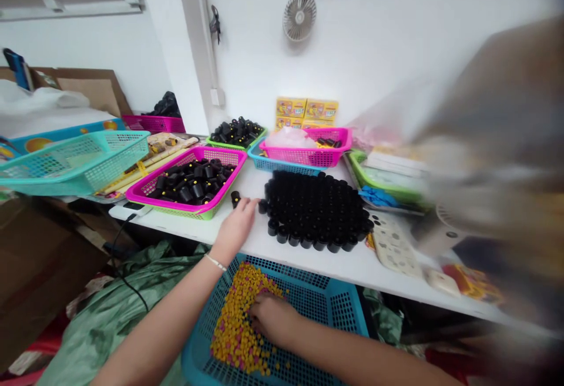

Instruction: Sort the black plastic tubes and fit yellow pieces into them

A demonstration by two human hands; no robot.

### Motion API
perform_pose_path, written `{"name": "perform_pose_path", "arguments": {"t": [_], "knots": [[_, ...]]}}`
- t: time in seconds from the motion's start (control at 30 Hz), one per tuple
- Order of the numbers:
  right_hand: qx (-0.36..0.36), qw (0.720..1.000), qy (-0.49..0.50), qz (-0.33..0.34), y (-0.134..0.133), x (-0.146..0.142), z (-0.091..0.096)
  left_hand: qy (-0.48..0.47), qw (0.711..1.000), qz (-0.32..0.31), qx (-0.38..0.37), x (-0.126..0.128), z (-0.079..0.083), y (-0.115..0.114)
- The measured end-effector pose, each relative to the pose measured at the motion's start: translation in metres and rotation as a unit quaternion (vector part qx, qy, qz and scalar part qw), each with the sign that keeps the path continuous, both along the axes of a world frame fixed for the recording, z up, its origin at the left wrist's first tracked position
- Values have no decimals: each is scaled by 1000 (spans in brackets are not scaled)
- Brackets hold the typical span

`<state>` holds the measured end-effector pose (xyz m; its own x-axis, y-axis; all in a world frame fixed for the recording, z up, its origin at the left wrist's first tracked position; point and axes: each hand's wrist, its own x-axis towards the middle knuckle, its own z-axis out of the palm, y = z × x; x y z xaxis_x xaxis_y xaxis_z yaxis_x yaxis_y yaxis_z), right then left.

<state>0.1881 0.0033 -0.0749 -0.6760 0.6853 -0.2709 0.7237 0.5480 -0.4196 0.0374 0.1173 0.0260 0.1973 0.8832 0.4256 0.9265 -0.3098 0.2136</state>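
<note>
My left hand (235, 227) rests on the white table (352, 265), fingers stretched toward a black cap (262, 205) at the left edge of a packed cluster of black caps (315, 210). One more black cap (235, 197) stands just left of the fingertips. My right hand (273, 317) is down in a blue basket (335, 306) on my lap, fingers curled into a heap of small yellow pieces (240, 321). What the fingers hold is hidden.
A pink basket of black caps (191, 183) sits left of the cluster; a green basket (237, 132), a pink basket (308, 148) and a teal basket (74, 160) stand around. Yellow boxes (306, 110) and a small fan (299, 17) are at the wall. The right side is blurred.
</note>
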Motion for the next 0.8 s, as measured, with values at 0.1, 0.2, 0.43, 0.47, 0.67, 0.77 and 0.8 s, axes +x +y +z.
{"name": "perform_pose_path", "arguments": {"t": [0.1, 0.2, 0.43, 0.47, 0.67, 0.77, 0.8], "knots": [[-15, 1000, -1, -4, 3, -3, -1, 15, 1000, -18, -20, 23, -1, 11], [-32, 999, 8, -13, 3, 1, 2, 8, 999, -33, -32, 29, 0, 20], [-36, 993, 91, -66, 5, 27, 43, -96, 988, -90, -85, -1, 1, -5], [-24, 991, 107, -81, 8, 31, 55, -119, 982, -107, -99, -6, 0, -10], [120, 956, 235, -126, 60, 23, 127, -243, 927, -223, -181, -29, -13, -12], [183, 953, 211, -119, 89, 6, 141, -279, 906, -251, -195, -32, -14, -8], [187, 956, 193, -118, 96, 1, 142, -286, 901, -257, -199, -32, -14, -7]]}}
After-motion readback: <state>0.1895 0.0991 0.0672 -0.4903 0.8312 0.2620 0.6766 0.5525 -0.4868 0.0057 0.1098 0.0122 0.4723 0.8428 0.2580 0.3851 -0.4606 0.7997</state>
